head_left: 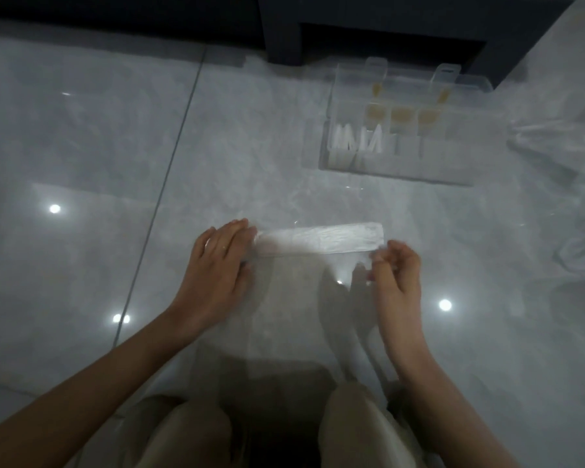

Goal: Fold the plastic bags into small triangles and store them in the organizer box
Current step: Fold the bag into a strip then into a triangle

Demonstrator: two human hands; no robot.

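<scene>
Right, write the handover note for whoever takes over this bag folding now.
Left hand: flat, pressing the left end of the bag strip.
Right hand: pinching its right end.
Organizer box: open, far right, holding white triangles and yellowish ones.
Done: this bag is folded into a long strip.
Left: fold it into a triangle, store it, then the loose bags at the right.

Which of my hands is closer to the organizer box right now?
Right. The right hand lies directly below the organizer box in view; the left hand is farther, down-left of it.
</scene>
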